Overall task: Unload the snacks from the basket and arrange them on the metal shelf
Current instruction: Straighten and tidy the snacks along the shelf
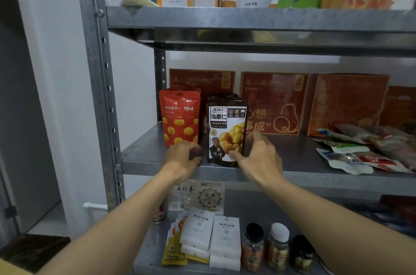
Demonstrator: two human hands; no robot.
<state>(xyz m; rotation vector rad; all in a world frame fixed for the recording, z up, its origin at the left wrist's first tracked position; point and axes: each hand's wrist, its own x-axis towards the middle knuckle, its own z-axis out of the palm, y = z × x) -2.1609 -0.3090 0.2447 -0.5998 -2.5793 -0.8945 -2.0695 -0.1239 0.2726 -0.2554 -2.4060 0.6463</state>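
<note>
A dark brown chestnut pouch (226, 126) stands upright near the front of the middle metal shelf (297, 169), with more dark pouches behind it. My right hand (258, 155) holds its lower right side, thumb on the front and fingers behind. To its left stands a red chestnut pouch (179, 117). My left hand (183, 157) rests at that pouch's base with curled fingers around something small and dark; what it is I cannot tell. No basket shows.
Red gift boxes (273, 103) line the back of the middle shelf. Flat snack packets (364, 151) lie in a pile at its right. The lower shelf holds white sachets (211, 236) and jars (278, 245). Boxes stand on the top shelf (247, 18).
</note>
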